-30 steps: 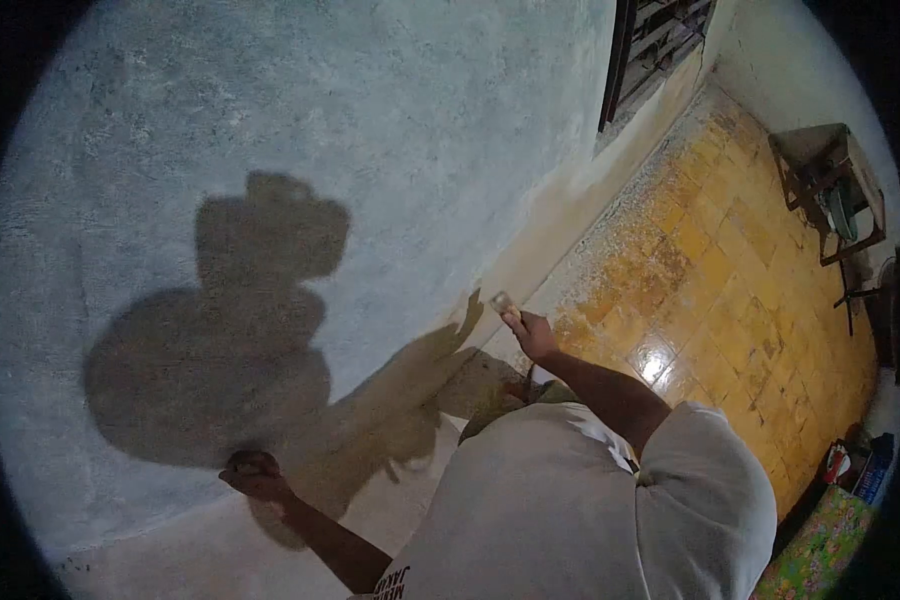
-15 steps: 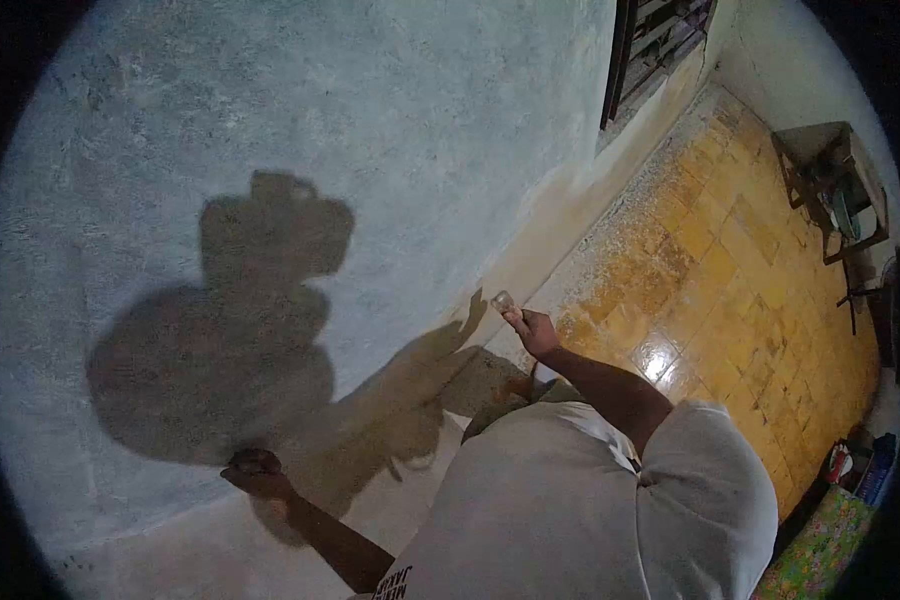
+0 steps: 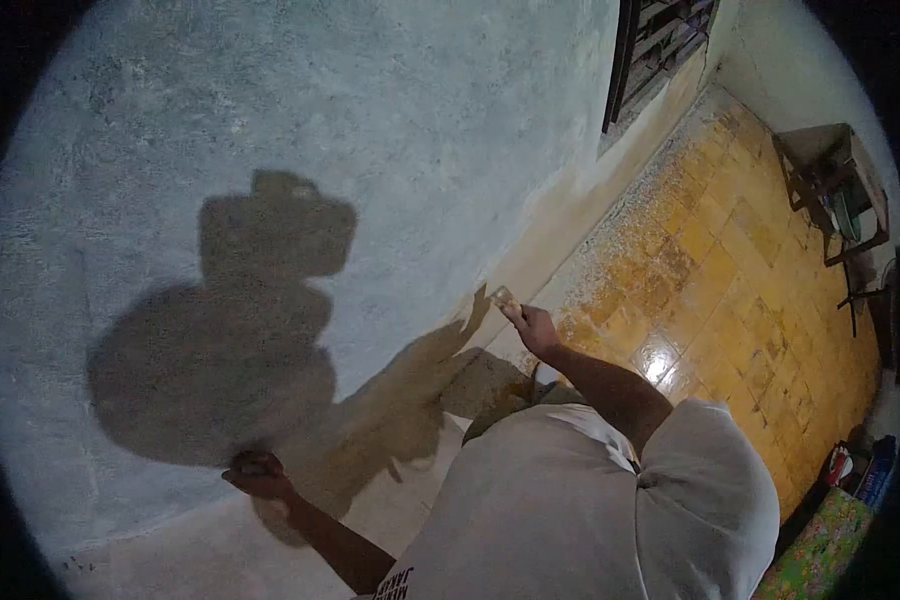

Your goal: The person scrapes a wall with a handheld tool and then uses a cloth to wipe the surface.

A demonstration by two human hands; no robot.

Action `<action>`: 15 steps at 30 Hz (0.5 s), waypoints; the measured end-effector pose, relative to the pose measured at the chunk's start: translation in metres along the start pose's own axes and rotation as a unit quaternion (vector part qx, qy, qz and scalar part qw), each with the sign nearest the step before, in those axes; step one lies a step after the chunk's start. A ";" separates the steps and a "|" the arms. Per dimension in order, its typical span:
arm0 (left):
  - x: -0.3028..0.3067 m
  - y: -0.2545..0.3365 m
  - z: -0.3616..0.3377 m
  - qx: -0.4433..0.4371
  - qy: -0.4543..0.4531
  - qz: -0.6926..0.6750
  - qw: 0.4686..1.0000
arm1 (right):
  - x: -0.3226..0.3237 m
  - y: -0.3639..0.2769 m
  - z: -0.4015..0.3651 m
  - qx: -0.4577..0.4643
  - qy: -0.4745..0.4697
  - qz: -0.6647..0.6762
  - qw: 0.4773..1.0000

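A blue-grey plastered wall (image 3: 420,130) fills the left and middle of the head view, with a bare tan strip along its foot. My right hand (image 3: 536,330) is closed around a small scraper (image 3: 504,298), its pale flat end pointing at that strip. The tool's handle is hidden in my fingers. Lower left, my left hand (image 3: 257,474) is against the wall in deep shadow, fingers curled. I cannot tell what, if anything, they hold. My own dark shadow (image 3: 220,370) spreads over the wall between the two hands.
Pale crumbs and dust lie along the wall on the yellow tiled floor (image 3: 715,270). A slatted window (image 3: 660,50) is at the top right. A small wooden stand (image 3: 855,190) is by the far wall. Bottom right, a flowered cloth (image 3: 820,545) lies beside a blue box (image 3: 878,470).
The scraper in my right hand has turned slightly, and the hand has barely shifted. My left hand stays almost in the same place.
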State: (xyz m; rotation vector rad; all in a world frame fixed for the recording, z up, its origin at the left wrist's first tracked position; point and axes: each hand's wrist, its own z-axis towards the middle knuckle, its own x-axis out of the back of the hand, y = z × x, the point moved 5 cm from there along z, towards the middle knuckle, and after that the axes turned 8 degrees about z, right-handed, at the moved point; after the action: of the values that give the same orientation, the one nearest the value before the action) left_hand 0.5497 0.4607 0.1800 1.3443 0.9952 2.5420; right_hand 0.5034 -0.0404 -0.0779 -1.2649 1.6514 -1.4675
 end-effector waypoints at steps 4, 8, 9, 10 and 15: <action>0.002 0.074 -0.011 -0.130 -0.380 -0.381 0.833 | -0.009 -0.017 0.023 0.066 0.040 0.012 0.997; -0.003 0.041 -0.023 0.230 0.182 -0.391 0.873 | -0.003 -0.018 0.017 0.039 0.012 0.022 0.999; -0.003 0.023 -0.012 0.117 0.171 -0.235 0.950 | 0.000 -0.013 0.010 0.040 0.012 0.021 0.999; -0.002 -0.016 0.000 0.117 0.172 -0.236 0.949 | 0.005 -0.006 0.000 0.028 0.008 -0.002 1.000; -0.009 -0.049 0.019 -0.066 0.049 -0.163 0.983 | 0.002 -0.014 0.012 0.098 0.047 0.002 0.994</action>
State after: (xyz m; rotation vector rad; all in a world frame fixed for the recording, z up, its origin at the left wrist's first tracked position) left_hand 0.5597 0.5054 0.1522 0.9415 0.9537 2.3951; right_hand 0.5166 -0.0466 -0.0669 -1.0992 1.5248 -1.6647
